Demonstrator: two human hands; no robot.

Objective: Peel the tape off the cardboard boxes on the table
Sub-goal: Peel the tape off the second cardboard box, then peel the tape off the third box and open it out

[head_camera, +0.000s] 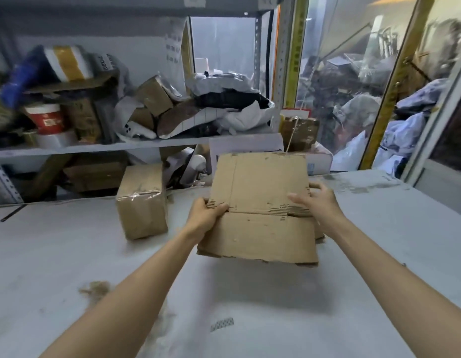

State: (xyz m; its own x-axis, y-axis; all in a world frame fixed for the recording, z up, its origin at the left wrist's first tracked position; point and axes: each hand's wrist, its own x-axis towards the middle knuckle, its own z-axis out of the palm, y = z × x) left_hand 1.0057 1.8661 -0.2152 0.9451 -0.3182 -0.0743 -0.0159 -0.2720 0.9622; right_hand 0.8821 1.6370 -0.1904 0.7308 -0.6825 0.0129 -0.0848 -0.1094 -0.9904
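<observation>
A brown cardboard box (260, 200) is lifted above the white table (69, 254), its upper flaps torn where the surface paper is stripped. My left hand (204, 213) grips the box's left edge, thumb on top at the flap seam. My right hand (317, 200) lies against the box's right side with the fingers spread and fairly straight. A second, smaller cardboard box (142, 202) stands on the table to the left, clear tape wrapped across its top and front.
Behind the table a metal shelf (120, 146) holds parcels, bags, tape rolls and a red cup. A white box (319, 158) sits behind the lifted one. A scrap of tape (222, 324) and cardboard fluff (95, 290) lie on the near table. Glass panes stand at right.
</observation>
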